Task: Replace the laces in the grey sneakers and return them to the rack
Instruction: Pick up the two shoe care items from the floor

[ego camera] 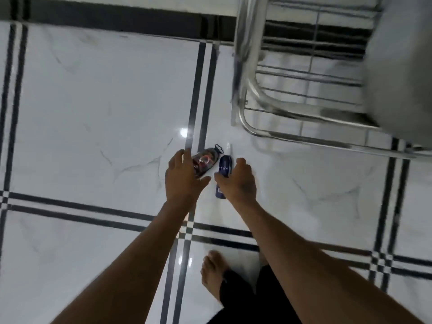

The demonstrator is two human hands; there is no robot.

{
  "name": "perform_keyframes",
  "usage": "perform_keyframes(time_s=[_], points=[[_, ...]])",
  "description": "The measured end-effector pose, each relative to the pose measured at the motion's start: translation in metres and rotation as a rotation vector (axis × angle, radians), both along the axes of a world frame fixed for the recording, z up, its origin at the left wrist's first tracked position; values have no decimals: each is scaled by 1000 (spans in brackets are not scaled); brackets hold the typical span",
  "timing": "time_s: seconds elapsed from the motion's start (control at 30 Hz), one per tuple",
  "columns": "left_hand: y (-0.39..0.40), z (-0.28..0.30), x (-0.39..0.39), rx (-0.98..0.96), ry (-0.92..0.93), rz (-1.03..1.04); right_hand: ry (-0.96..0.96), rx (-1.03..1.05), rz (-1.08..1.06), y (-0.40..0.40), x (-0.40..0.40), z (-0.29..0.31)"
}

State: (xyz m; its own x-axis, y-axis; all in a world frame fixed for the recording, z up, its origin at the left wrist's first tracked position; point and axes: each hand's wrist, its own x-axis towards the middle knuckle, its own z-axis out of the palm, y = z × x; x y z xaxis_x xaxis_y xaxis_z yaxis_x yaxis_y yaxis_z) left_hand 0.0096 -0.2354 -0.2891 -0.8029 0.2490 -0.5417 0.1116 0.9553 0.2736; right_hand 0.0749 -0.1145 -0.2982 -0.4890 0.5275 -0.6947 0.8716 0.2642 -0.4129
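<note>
Head view looks straight down at a white marble-patterned floor (93, 101) with dark double stripes. Both bare forearms extend forward and down from the bottom of the frame, roughly parallel, the hands side by side and close together.

Left hand (182, 176): back of hand up, fingers spread and only loosely bent, over the near end of a clear pouch (207, 160) with dark trim and red contents that lies on the floor. Contact with the pouch cannot be confirmed; no grip visible.

Right hand (238, 181): back of hand up, fingers curled downward, thumb pointing toward the left hand, over a dark blue packet (224, 168) lying just beside the pouch. Whether it grips the packet cannot be told.

A metal shoe rack (292, 90) stands at upper right, well apart from the hands. A blurred grey shape (402, 73) sits at its right edge, possibly the grey sneakers; too smeared to confirm.

A bare foot (214, 270) and dark trouser leg (236, 298) show at the bottom.
</note>
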Motion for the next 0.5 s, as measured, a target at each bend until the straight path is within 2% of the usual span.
perform_keyframes(time_s=[0.13,0.23,0.37,0.5], points=[[7,-34,-9,7,10,-27,17,42,8,-9,-2,-40],[1,-22,-7,17,8,45,47,34,49,-8,2,-30],[-17,50,3,59,45,220,160,24,117,-6,10,38],[-32,174,11,90,117,382,256,-45,154,-12,9,163]])
